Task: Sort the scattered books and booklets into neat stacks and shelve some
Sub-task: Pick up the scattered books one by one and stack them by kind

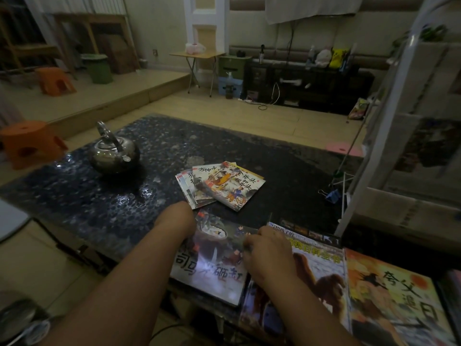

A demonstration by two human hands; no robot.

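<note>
A fanned pile of small picture booklets (220,185) lies in the middle of the dark table (104,196). Nearer me, a larger picture book (214,260) with big black characters lies at the table's front edge. My left hand (177,218) is curled at its left edge, fingers hidden under the book. My right hand (268,250) pinches its right edge. To the right lie a camel-cover book (321,275) and an orange-cover book (394,298), side by side.
A steel kettle (113,152) stands on the table at the left. A white shelf frame (369,156) with papers rises at the right; a blue binder clip (333,195) lies near its foot. Orange stools (30,143) stand on the floor to the left.
</note>
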